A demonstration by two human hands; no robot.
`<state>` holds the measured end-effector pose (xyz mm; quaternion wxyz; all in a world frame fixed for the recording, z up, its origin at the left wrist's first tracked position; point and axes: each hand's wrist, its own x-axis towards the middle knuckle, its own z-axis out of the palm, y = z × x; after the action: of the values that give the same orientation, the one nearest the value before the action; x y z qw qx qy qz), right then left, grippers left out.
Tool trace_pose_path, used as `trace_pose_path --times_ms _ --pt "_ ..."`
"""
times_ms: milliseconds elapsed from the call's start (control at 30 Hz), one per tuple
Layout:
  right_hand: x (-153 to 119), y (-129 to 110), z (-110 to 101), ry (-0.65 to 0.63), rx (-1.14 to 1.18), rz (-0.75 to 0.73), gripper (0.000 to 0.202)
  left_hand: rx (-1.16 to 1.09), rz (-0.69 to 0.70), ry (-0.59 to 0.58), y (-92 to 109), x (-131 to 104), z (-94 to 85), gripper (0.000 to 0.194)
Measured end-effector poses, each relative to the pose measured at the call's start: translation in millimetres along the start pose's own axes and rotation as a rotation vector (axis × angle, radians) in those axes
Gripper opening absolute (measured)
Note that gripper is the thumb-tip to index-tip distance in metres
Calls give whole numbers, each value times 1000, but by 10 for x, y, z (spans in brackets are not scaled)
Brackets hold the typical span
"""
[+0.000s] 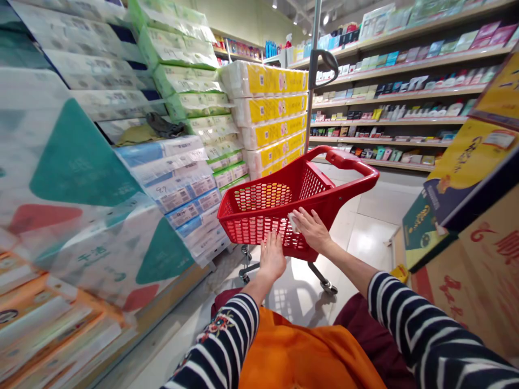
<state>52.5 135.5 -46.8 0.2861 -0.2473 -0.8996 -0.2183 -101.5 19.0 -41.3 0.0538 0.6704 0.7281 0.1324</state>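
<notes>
A red plastic shopping cart (pixel 259 221) with a mesh basket stands side-on before me, its curved handle (pixel 360 173) toward the right. My right hand (pixel 311 229) rests against the solid part of the basket's side near the handle end. Under its fingers is a small white wipe (pixel 292 222), mostly covered by the hand; whether it is paper or cloth I cannot tell. My left hand (pixel 273 255) lies with fingers stretched out at the lower mesh, holding nothing visible. Below the basket, dark legs end in casters (pixel 329 287).
Stacked tissue packs (pixel 178 173) and yellow-white paper bundles (pixel 275 108) line the left. Cardboard boxes (pixel 474 270) stand close on the right. A metal pole (pixel 311 97) rises behind the cart, before shelves of small products (pixel 405 113). Pale floor tiles (pixel 368 237) show around the cart.
</notes>
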Motion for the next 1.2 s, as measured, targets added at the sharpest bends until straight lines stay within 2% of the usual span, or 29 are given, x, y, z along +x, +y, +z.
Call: trace_pose_path --times_ms 100,267,333,433,567,667,800,967,1067,1200 --pt "13 118 -47 3 -35 7 46 -4 45 0 147 42 -18 68" --pt "-460 0 213 -148 -19 -99 42 78 106 -23 281 27 -27 67" --pt "-589 -34 231 -163 -3 -106 42 119 115 -24 289 20 -14 66" --pt "-525 69 43 -55 -25 -12 44 137 112 -19 310 48 -10 66" --pt "-169 405 -343 192 -124 201 46 115 144 13 423 146 -65 70" --pt "-48 556 -456 258 -156 245 47 95 193 33 544 202 -119 70" --pt "-274 448 -304 174 -168 198 45 98 252 40 641 179 -138 67" --pt "-649 214 -93 37 -109 45 45 107 265 -14 574 97 -63 67" --pt "-533 257 -183 85 -115 107 45 118 251 -4 492 115 -44 68" --pt "-55 457 -407 261 -151 259 47 122 202 49 423 181 -89 72"
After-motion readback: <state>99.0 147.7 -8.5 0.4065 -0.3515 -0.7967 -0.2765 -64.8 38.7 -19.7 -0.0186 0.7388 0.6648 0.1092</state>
